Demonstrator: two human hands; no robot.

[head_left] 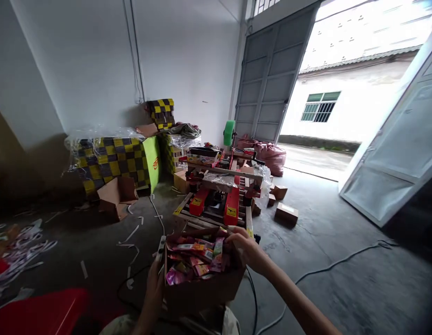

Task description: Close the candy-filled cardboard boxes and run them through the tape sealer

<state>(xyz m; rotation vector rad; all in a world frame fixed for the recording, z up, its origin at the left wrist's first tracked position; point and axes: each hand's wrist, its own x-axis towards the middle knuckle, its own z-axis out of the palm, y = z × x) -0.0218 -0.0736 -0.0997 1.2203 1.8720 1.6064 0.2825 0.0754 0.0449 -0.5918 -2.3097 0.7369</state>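
An open cardboard box is in front of me at the lower middle, filled with small pink, red and purple snack packets. My left hand is wrapped against the box's left side, its fingertips partly hidden. At the far right corner, my right hand grips the rim with bent fingers, close to an upright packet. Just beyond the box stands a carton sealing machine with red side belts, rollers and a green tape roll on top.
Flattened cartons and small boxes lie on the floor right of the machine. Black cables cross the floor. Wrapped yellow-and-black stacks stand by the wall. A red plastic surface is at lower left, with paper strips scattered nearby.
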